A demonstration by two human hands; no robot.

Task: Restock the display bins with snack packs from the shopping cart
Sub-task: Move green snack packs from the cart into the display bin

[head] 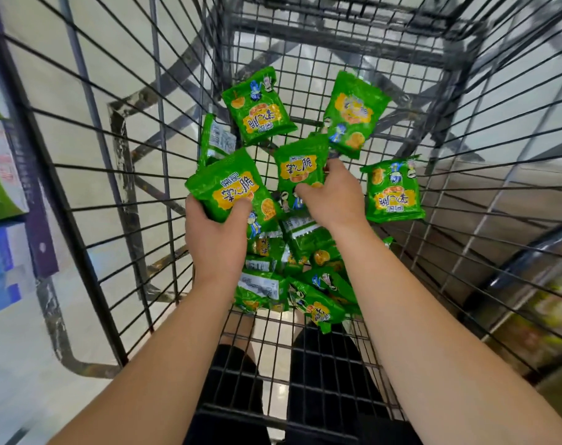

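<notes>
I look down into a black wire shopping cart [119,194] with several green snack packs on its floor. My left hand [217,234] grips one green pack [226,184] at its lower edge, lifted slightly above the pile. My right hand [332,197] closes its fingers around another green pack [300,170] in the cart's middle. Loose packs lie at the far left [260,106], the far right [353,112] and the right side [393,189]. A heap of packs [292,284] sits under my wrists, partly hidden by my forearms.
The cart's wire walls rise close on all sides of my arms. Shelving with green and blue boxes [0,187] stands to the left outside the cart. A blurred display [542,309] shows at the right. Pale floor lies beneath.
</notes>
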